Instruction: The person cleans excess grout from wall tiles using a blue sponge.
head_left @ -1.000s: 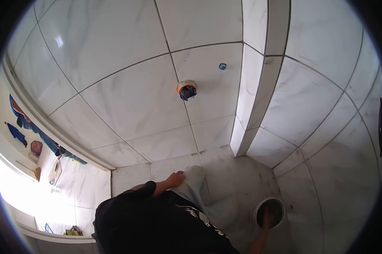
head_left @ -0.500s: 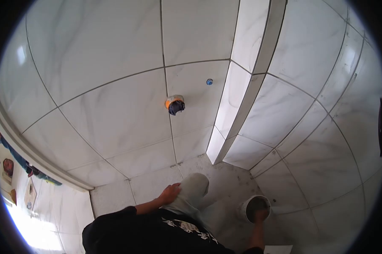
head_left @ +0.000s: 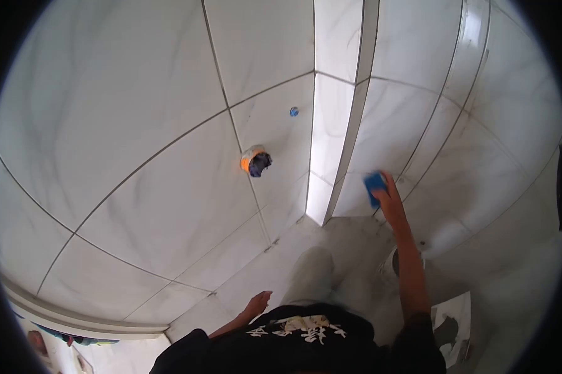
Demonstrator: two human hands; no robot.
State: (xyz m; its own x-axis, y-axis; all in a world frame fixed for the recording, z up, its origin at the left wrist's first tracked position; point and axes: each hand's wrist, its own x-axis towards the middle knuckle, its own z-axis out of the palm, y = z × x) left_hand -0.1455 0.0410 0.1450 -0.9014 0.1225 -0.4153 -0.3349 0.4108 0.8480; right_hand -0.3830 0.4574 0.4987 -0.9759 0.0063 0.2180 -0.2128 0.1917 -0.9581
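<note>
My right hand is closed on a blue sponge, held at the lower part of the marbled wall tiles right of the corner strip. Some blur hides whether the sponge presses on the tile. Under my right forearm is a bucket, mostly covered by the arm. My left hand hovers beside my left knee with its fingers loosely stretched and nothing in them.
From the wall ahead sticks a pipe stub with an orange rim, stuffed with dark material. A blue plug sits above it. A projecting tiled edge runs down to the floor. A white sheet with a dark patch lies at right.
My right hand has come up out of the bucket to the wall with the blue sponge. My left hand has left my knee. The view has turned and shifted.
</note>
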